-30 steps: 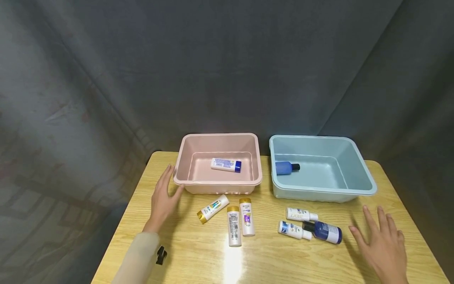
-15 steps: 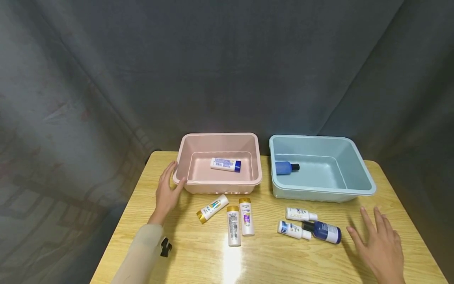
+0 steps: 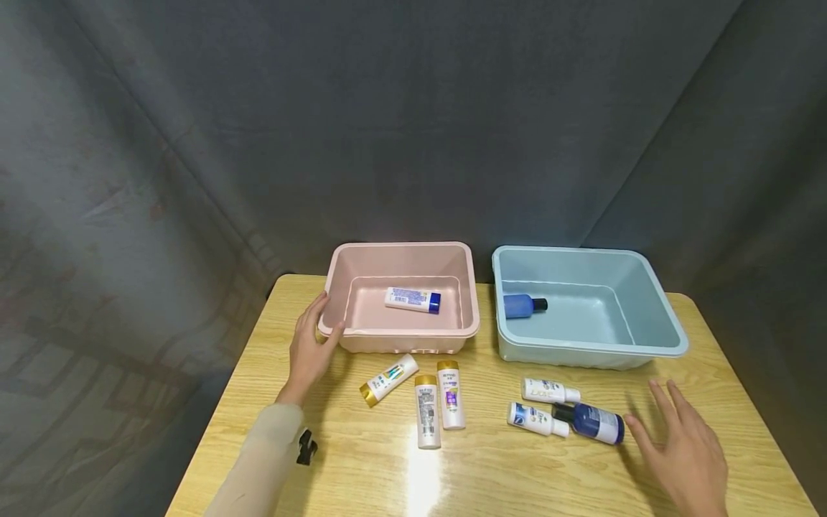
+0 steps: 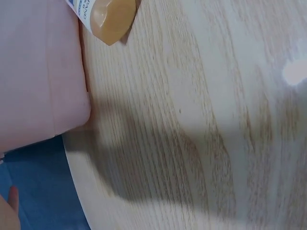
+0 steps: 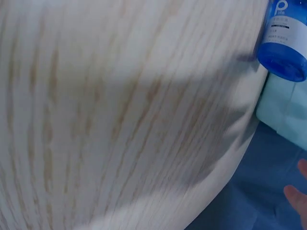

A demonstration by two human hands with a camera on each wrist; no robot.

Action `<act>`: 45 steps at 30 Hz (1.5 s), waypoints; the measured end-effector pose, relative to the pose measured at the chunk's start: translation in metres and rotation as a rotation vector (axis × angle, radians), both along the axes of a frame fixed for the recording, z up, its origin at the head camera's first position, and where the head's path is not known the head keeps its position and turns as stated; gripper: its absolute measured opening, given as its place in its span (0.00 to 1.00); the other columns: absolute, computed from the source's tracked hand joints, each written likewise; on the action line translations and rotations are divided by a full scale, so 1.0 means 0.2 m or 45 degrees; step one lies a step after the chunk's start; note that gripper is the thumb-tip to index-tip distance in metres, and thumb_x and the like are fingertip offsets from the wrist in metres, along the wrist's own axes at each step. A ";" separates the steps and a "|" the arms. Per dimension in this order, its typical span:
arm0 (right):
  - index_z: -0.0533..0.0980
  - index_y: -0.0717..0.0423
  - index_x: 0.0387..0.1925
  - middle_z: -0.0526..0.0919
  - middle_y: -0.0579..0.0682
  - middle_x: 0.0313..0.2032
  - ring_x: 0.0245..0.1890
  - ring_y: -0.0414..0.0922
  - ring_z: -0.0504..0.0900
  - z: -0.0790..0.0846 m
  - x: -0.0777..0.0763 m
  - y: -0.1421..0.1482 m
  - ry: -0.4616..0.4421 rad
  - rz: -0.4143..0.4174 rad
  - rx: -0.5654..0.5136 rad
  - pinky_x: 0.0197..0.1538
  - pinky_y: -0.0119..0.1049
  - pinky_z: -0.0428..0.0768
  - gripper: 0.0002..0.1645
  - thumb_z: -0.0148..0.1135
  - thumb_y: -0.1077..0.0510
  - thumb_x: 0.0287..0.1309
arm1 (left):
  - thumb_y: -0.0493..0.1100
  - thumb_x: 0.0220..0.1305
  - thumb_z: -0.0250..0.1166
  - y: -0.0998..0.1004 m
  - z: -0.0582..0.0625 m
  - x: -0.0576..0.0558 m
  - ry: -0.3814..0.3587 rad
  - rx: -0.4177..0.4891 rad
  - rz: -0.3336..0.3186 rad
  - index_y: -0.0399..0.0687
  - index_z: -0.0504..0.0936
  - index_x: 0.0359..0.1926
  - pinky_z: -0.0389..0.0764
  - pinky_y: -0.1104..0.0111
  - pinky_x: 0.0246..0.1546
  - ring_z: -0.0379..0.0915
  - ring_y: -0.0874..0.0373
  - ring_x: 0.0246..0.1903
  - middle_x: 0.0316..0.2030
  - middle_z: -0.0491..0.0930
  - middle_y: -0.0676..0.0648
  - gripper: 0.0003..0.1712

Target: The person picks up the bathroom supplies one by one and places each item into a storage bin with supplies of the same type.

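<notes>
My left hand (image 3: 309, 353) is at the front left corner of the pink bin (image 3: 408, 333), thumb and fingers spread at its rim. Inside that bin lies a white bottle with a blue cap (image 3: 412, 300). My right hand (image 3: 686, 451) hovers with spread fingers just right of a dark blue bottle (image 3: 596, 422), holding nothing. Beside that bottle lie two small white bottles, one plain (image 3: 550, 390) and one with a blue label (image 3: 538, 419). In the right wrist view the blue bottle (image 5: 284, 43) shows at the upper right, with fingertips (image 5: 296, 199) below it.
Three white bottles with gold caps lie before the pink bin: a slanted one (image 3: 389, 380), a middle one (image 3: 427, 416) and a right one (image 3: 451, 399). The light blue bin (image 3: 591, 350) holds a blue bottle (image 3: 520, 306). A grey curtain (image 3: 413, 129) hangs behind the wooden table (image 3: 362, 474).
My right hand has moved left, closer to the dark blue bottle. The left hand has shifted slightly right and forward against the pink bin's corner. The bottles lie as before.
</notes>
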State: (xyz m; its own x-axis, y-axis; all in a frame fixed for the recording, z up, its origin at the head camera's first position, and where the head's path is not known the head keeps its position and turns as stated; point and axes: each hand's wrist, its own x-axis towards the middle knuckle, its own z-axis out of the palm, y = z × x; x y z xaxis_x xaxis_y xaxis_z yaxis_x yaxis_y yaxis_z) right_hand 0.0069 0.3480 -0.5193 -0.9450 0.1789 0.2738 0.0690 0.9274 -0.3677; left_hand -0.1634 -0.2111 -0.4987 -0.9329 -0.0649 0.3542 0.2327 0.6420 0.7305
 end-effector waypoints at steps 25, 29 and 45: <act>0.68 0.51 0.70 0.75 0.64 0.60 0.54 0.67 0.74 0.00 0.01 -0.17 0.244 0.244 0.024 0.72 0.48 0.58 0.46 0.74 0.44 0.51 | 0.35 0.62 0.65 0.01 -0.09 -0.05 0.210 0.119 0.006 0.47 0.67 0.70 0.62 0.52 0.67 0.62 0.49 0.68 0.69 0.67 0.47 0.35; 0.70 0.50 0.68 0.76 0.63 0.58 0.54 0.65 0.74 0.00 0.01 -0.21 0.255 0.287 0.041 0.74 0.37 0.52 0.46 0.75 0.43 0.48 | 0.34 0.62 0.65 0.03 -0.10 -0.05 0.242 0.115 0.029 0.47 0.67 0.70 0.63 0.53 0.67 0.62 0.49 0.68 0.69 0.67 0.48 0.35; 0.71 0.48 0.67 0.78 0.54 0.58 0.56 0.55 0.75 0.05 -0.08 -0.40 0.224 0.504 0.127 0.66 0.32 0.56 0.50 0.77 0.39 0.41 | 0.33 0.61 0.60 0.07 -0.10 -0.03 0.251 0.165 0.078 0.41 0.70 0.66 0.63 0.49 0.66 0.62 0.48 0.68 0.69 0.68 0.47 0.30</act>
